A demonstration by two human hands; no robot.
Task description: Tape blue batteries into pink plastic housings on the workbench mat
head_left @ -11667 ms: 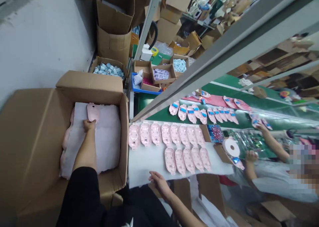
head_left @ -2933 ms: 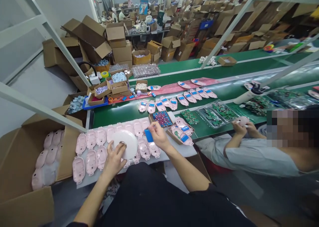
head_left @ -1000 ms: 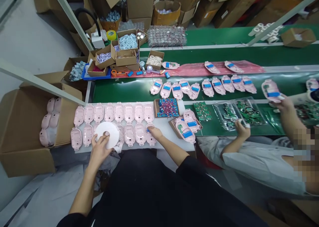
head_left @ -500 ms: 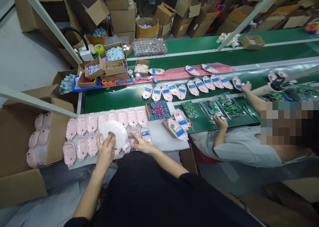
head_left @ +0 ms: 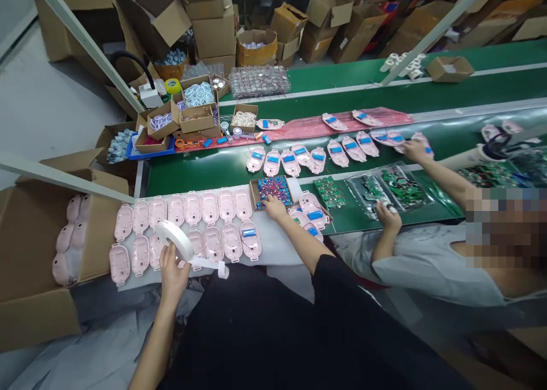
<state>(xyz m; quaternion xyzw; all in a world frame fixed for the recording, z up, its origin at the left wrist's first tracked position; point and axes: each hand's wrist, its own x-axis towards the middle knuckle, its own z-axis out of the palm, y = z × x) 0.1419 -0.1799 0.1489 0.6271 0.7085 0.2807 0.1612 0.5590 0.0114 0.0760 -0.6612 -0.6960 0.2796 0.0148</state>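
My left hand (head_left: 172, 271) had its fingers closed round the white tape roll (head_left: 174, 239), held tilted on edge just above the near row of pink shells (head_left: 222, 242), with a loose tail of tape (head_left: 208, 263) hanging off toward my lap. My right hand (head_left: 274, 206) lay at the small box of blue cells (head_left: 274, 189), fingertips curled down at its near edge; whether they pinched a cell I could not tell. As I judged it, that dangling tail could stick to a shell or to itself, since its sticky end swung free near the row. The roll could also slip, being held only by its lower rim. The left forearm ran up from below, wrist bent back. The right arm stretched forward across the white sheet (head_left: 277, 247), elbow low. A co-worker's hand (head_left: 390, 215) rested near the circuit boards (head_left: 330, 192).
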